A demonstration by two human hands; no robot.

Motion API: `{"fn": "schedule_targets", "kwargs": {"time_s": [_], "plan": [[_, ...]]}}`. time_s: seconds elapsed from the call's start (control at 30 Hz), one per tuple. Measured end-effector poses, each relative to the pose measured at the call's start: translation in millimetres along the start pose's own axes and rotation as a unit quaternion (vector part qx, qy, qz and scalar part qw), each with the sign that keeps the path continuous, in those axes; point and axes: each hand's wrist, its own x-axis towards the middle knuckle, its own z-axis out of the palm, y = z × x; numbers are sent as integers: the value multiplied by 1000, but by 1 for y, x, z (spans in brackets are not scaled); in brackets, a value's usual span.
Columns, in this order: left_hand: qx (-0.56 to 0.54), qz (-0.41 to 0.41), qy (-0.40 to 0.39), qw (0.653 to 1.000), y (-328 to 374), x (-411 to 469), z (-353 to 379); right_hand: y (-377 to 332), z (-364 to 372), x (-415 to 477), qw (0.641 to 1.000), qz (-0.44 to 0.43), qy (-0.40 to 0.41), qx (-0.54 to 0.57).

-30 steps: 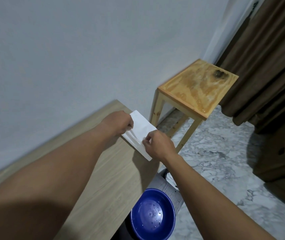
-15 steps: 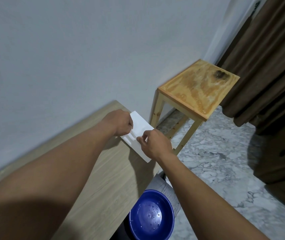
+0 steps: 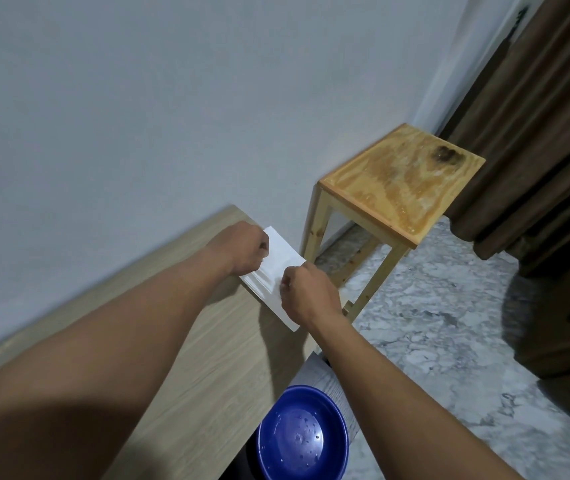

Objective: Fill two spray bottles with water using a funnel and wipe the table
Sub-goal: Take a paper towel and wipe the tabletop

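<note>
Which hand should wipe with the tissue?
Right, probably. The right hand pinches the middle of the tissue; the left hand only grips its far edge on the table.

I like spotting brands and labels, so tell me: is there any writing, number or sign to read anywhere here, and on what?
None can be read.
White tissue pack, held by the left hand and the right hand at the table corner: plain white, no print visible.
Blue bowl: only water droplets, no marking.
Wooden stool: a dark stain, not writing.
Wall and curtain: no sign.
</note>
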Motion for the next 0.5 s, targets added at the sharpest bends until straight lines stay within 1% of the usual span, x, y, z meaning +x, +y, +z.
{"fn": "schedule_targets", "kwargs": {"time_s": [0.13, 0.33, 0.5], "plan": [[-8, 0, -8, 1000, -1, -3, -3, 1, 1, 2, 1000, 7, 4, 13], [43, 19, 0, 999, -7, 0, 4, -1, 4, 2, 1000, 5, 6, 7], [57, 32, 39, 997, -7, -1, 2, 1, 0, -1, 1000, -13, 13, -12]]}}
